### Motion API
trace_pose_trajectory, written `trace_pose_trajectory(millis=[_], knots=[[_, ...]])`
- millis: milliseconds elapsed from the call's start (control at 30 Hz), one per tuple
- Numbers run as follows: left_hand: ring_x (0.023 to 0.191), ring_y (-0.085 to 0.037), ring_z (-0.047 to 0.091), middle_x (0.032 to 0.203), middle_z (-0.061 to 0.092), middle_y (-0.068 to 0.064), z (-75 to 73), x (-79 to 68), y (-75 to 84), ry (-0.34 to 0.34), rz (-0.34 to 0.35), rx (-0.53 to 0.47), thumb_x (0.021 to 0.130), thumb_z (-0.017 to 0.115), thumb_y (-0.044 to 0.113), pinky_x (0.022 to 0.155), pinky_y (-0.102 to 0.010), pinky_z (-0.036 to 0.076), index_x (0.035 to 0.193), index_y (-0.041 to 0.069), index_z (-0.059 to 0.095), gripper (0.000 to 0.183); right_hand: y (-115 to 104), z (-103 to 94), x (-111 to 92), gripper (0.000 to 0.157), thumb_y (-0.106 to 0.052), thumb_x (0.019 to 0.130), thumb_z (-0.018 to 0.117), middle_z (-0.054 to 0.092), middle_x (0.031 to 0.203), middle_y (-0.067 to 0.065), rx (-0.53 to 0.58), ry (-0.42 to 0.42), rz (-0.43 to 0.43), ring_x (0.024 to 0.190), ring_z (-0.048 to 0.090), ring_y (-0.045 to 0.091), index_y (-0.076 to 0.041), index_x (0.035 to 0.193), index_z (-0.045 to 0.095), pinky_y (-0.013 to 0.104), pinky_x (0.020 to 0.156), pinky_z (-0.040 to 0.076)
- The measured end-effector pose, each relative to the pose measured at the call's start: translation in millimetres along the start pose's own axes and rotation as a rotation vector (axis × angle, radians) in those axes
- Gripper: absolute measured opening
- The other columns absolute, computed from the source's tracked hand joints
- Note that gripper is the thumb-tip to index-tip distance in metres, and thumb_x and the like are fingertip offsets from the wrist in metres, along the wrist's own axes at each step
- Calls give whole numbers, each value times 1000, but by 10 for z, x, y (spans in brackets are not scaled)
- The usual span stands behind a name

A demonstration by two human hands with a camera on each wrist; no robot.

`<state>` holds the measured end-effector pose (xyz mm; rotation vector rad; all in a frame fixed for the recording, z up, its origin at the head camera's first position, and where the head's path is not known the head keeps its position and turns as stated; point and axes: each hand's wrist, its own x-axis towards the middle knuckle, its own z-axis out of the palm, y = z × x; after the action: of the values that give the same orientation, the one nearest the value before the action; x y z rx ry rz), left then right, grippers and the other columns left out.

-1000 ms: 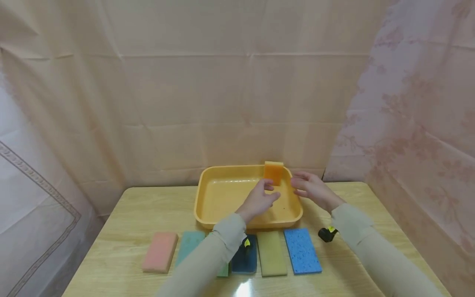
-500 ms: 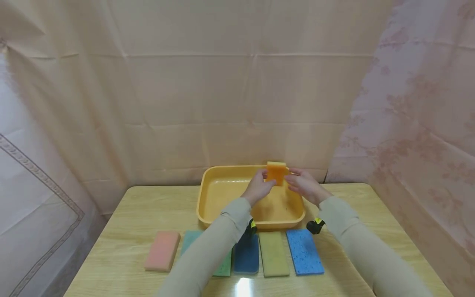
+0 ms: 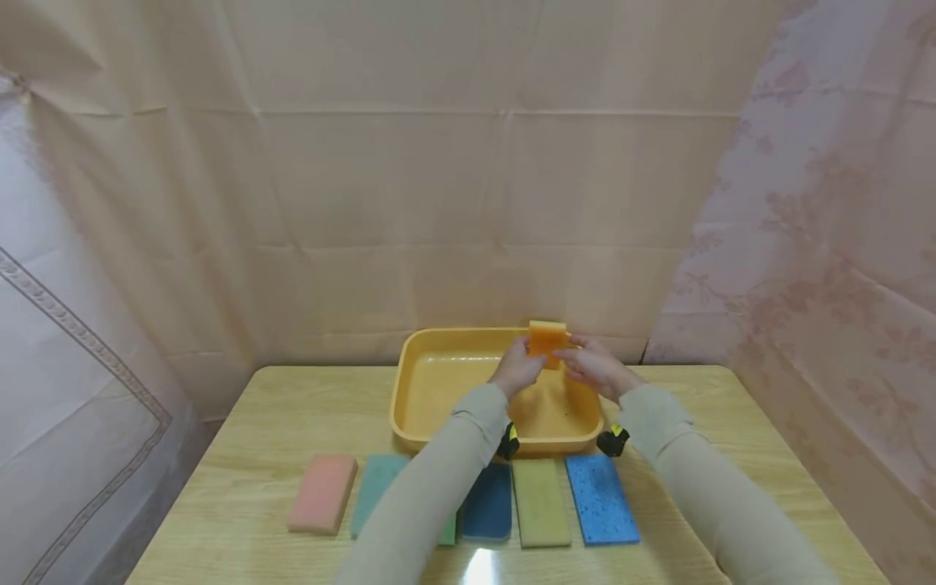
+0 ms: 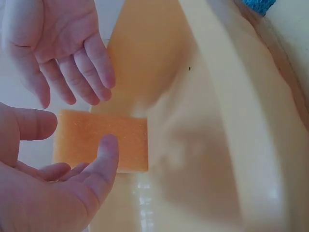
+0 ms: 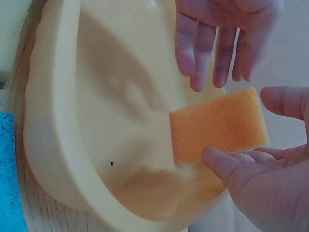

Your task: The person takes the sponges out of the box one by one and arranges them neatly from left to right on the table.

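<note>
An orange sponge (image 3: 547, 337) with a pale top edge stands upright at the back right of a yellow tray (image 3: 439, 390). My left hand (image 3: 516, 370) is at the sponge's left side, its thumb in front of the orange face. On the other side is my right hand (image 3: 594, 370), with its fingers extended toward the sponge. In the left wrist view, relaxed fingers lie about the sponge (image 4: 128, 142) without a clear grip. One digit of my right hand (image 5: 270, 179) overlaps the sponge's lower edge in the right wrist view. Whether either hand touches it is unclear.
In front of the tray, a row of sponges lies on the wooden table (image 3: 241, 455): pink (image 3: 323, 493), teal (image 3: 376, 479), green (image 3: 448, 532), dark blue (image 3: 488, 504), yellow-green (image 3: 541, 504) and speckled blue (image 3: 602, 500). A curtain (image 3: 468, 203) hangs behind.
Both hands have come in toward the orange sponge from its two sides, the right hand moving left and the left hand slightly right. The sponge still stands in the tray.
</note>
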<state>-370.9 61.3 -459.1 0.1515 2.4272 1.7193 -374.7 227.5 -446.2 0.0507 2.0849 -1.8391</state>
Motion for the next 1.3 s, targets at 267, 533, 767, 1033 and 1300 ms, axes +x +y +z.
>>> trace_pose_trajectory(millis=[267, 533, 767, 1033, 1300], knots=[[105, -28, 61, 145, 50, -22, -9, 62, -38, 6, -29, 22, 101, 54, 15, 83, -35, 56, 148, -4, 41, 52, -20, 21, 47, 81, -15, 103, 57, 32, 62, -10, -77, 12, 12, 53, 29, 5, 4, 160, 3, 19, 68, 43], [75, -18, 55, 135, 57, -18, -68, 136, -80, -26, -21, 37, 98, 51, 8, 67, -26, 49, 151, 1, 42, 55, -2, 68, 155, 82, -16, 102, 59, 61, 106, 7, -71, 15, 21, 74, 50, 10, -1, 161, 6, 21, 71, 46], [74, -16, 51, 130, 58, -14, -92, 185, -121, -26, -21, 10, 96, 49, 4, 62, -23, 45, 151, 3, 43, 56, -28, 155, 189, 76, -14, 103, 56, 27, 162, 20, -53, -6, 22, 142, 33, 34, -6, 162, 9, 46, 112, 36], [94, -23, 56, 137, 56, -15, -71, 199, -109, -32, -43, -1, 95, 49, 2, 69, -28, 48, 150, 2, 41, 56, -28, 138, 181, 79, -15, 104, 54, 19, 164, 25, -53, -40, 7, 148, 23, 41, -4, 162, 1, 56, 118, 24], [102, -24, 55, 141, 53, -16, -75, 156, -77, -28, -58, -7, 95, 49, 1, 75, -30, 51, 151, 0, 39, 58, -20, 129, 178, 77, -15, 104, 54, 20, 164, 24, -59, -52, 9, 149, 23, 42, -5, 162, 4, 58, 117, 24]])
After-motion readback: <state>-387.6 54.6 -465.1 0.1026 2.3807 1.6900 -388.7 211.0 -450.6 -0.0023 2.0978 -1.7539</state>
